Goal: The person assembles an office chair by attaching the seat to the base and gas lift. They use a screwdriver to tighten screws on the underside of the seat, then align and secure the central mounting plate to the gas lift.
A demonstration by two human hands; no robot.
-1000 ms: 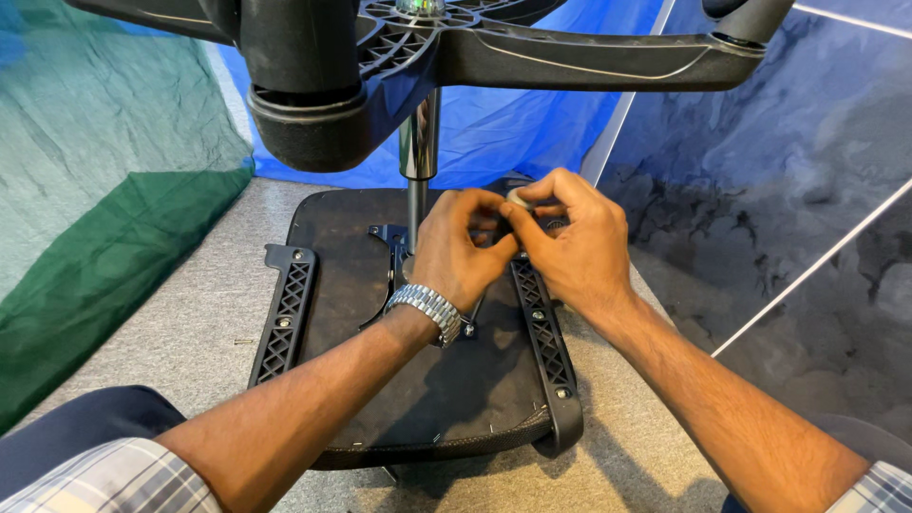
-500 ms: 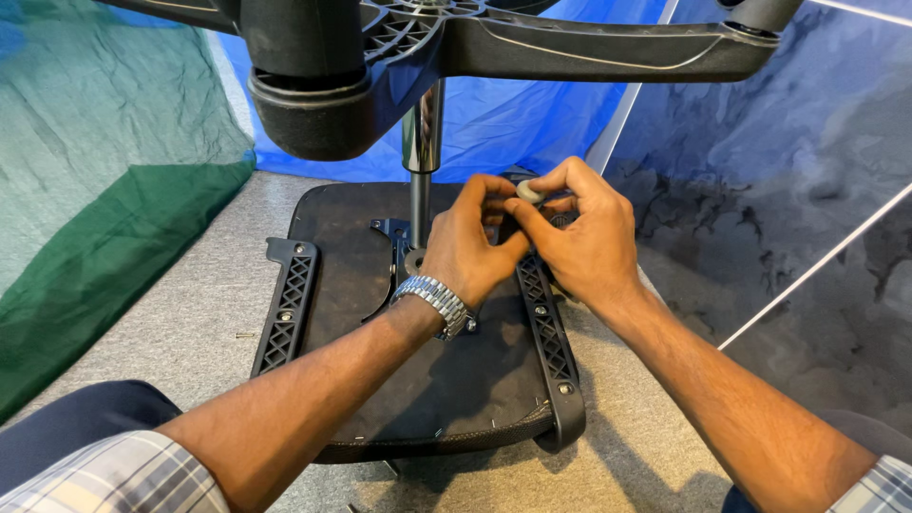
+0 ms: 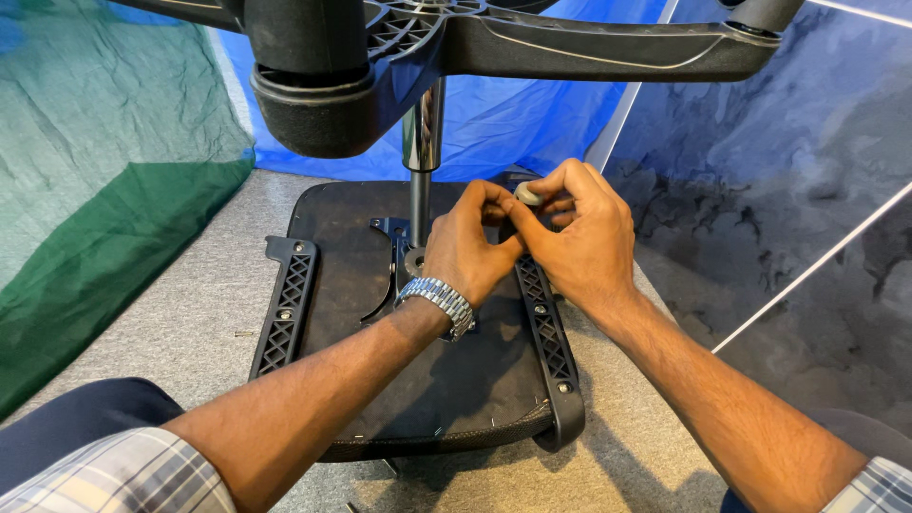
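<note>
While your two hands meet over the upturned chair seat (image 3: 456,380), the item between them is a small pale round part (image 3: 528,194), pinched at the fingertips of your right hand (image 3: 579,237) and sitting at the top of that grip, just above the knuckles. Your left hand (image 3: 470,249) is curled beside it, fingertips pressed against the right hand's fingers close under the part (whether the left fingers actually touch the part cannot be told, since they fold out of sight). A metal wristwatch (image 3: 437,304) sits on your left wrist. Below the hands: the black seat underside, lying flat on grey carpet (image 3: 180,323), with two black lattice brackets, one along the left edge (image 3: 285,309) and one along the right edge (image 3: 546,332), the right one partly covered by your right hand. A chrome column (image 3: 421,171) rises upright from the seat's mounting plate (image 3: 394,249), just left of your left hand, and carries the black star base (image 3: 532,43) overhead, its arms spreading across the top of the view. A small screw (image 3: 243,333) lies on the carpet, left of the left bracket. Surroundings: green sheeting (image 3: 85,209) to the left, blue sheeting (image 3: 541,123) behind, dark marbled panel (image 3: 779,209) to the right. Plaid sleeves show at both lower corners.
</note>
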